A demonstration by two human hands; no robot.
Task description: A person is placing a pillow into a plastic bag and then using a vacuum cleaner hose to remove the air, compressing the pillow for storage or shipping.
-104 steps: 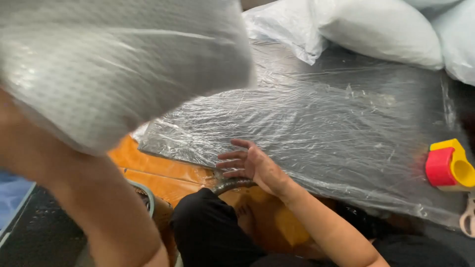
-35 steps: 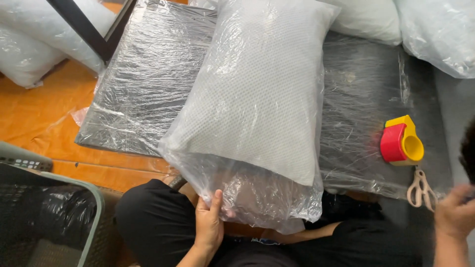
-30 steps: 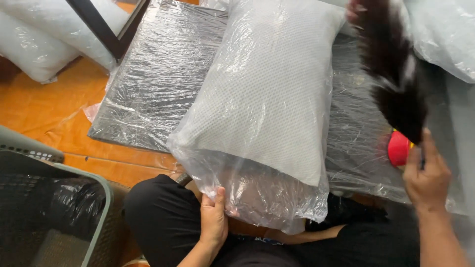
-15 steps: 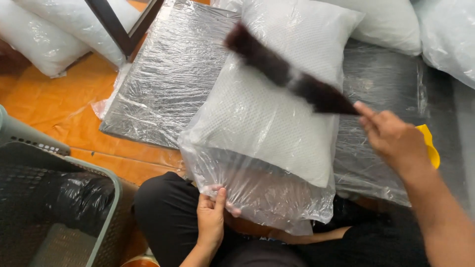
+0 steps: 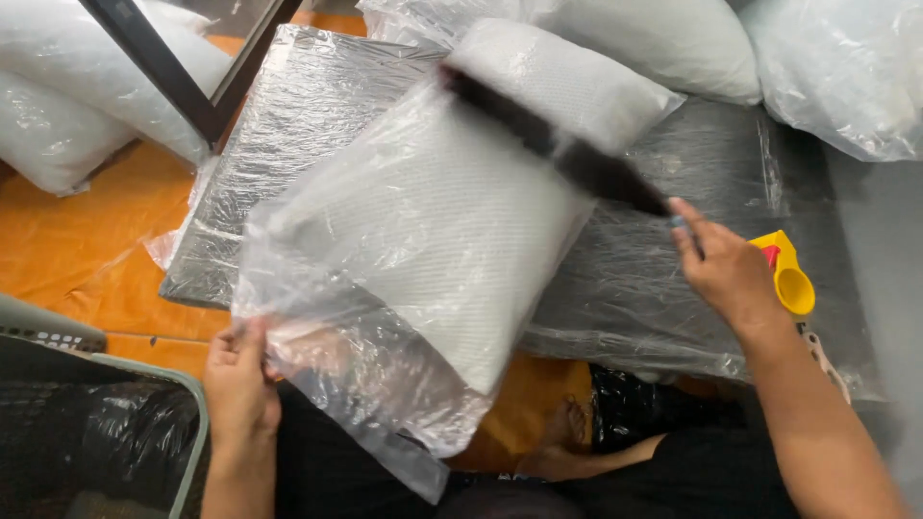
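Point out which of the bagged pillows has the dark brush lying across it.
The pillow in the middle, its loose bag end held by the left hand. The right hand sweeps the brush over it; the others lie untouched.

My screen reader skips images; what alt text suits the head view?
A white pillow in a clear plastic bag lies on a plastic-wrapped dark board; the left hand grips the bag's open end while the right hand sweeps a dark feather duster across it.

Two bare forearms without sleeves, no rings or watch visible on left hand (image 5: 238,384) or right hand (image 5: 728,272); black trousers (image 5: 673,461).
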